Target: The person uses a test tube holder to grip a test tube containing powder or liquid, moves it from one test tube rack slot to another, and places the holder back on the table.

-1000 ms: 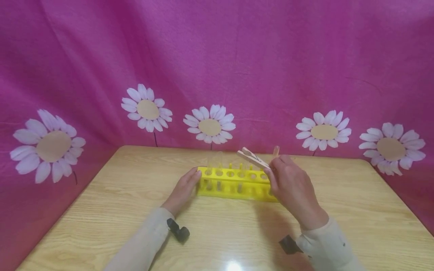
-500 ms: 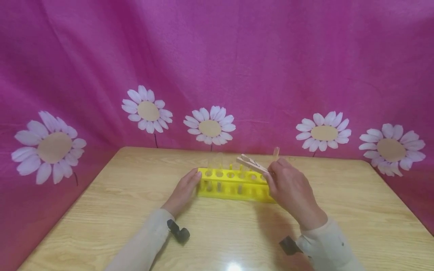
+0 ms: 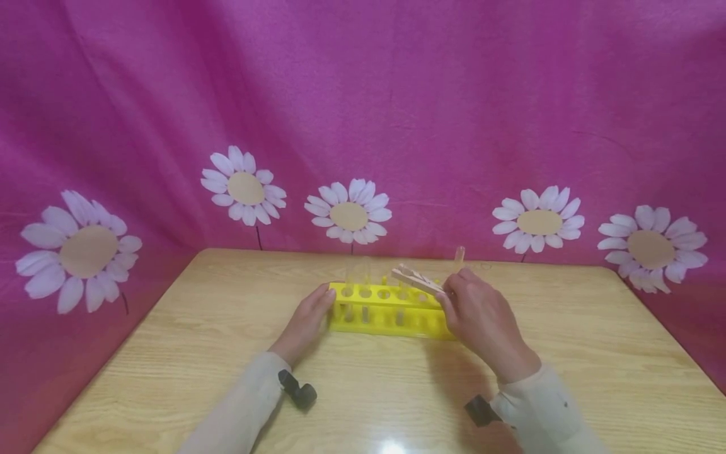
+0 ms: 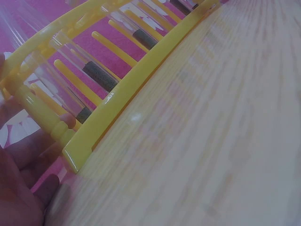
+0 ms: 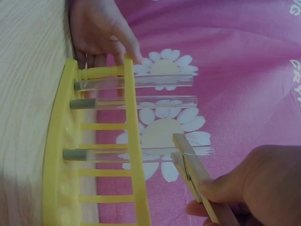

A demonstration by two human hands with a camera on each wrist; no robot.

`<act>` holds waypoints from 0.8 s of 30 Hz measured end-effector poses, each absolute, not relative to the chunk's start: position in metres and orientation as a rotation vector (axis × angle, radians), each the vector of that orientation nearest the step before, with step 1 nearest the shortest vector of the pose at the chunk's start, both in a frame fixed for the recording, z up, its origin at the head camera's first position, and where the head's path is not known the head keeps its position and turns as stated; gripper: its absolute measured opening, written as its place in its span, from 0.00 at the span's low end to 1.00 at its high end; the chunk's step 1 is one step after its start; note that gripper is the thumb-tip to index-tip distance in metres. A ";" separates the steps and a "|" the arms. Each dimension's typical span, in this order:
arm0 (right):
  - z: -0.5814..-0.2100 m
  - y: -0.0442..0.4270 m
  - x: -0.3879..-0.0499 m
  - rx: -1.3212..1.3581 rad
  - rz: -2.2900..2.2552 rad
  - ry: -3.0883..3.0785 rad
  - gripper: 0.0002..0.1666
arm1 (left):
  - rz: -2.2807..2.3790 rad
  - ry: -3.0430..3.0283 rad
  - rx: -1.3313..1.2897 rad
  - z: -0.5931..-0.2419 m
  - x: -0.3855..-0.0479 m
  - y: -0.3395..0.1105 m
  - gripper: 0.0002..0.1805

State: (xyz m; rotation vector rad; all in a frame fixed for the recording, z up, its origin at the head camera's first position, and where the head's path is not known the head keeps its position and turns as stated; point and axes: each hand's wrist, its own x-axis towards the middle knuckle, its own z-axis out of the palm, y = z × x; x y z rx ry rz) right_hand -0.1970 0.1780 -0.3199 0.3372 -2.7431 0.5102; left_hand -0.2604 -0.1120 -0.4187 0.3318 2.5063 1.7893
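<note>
The yellow test tube rack (image 3: 391,328) stands upright on the table. My left hand (image 3: 304,320) grips its left end, with the thumb at the top bar (image 5: 129,94) and fingers around the end post. My right hand (image 3: 482,318) holds a wooden test tube clamp (image 3: 416,279), thumb on its side. The clamp's tips lie at the upper part of a test tube (image 5: 108,154) with dark grey contents; I cannot tell whether they touch it. Two more such tubes, an end tube (image 5: 160,82) and its neighbour (image 5: 164,101), stand near my left hand.
Another test tube (image 3: 460,254) sticks up behind my right hand; its lower part is hidden there. Yellow pegs (image 5: 106,173) rise from the rack's base. The wooden table (image 3: 363,391) ends at a pink cloth (image 3: 442,126) with printed daisies.
My right hand has moved slightly left, bringing the clamp's tips left and down toward the tube in the rack. My left hand keeps its hold on the rack.
</note>
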 end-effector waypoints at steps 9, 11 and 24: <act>-0.323 0.176 -0.199 0.338 0.488 -2.743 0.09 | 1.801 2.513 0.304 -0.432 -0.266 -0.115 0.37; -0.324 0.176 -0.199 0.341 0.481 -2.742 0.09 | 1.801 2.521 0.305 -0.432 -0.265 -0.115 0.39; -0.322 0.176 -0.199 0.316 0.566 -2.818 0.07 | 1.800 2.528 0.315 -0.433 -0.266 -0.115 0.40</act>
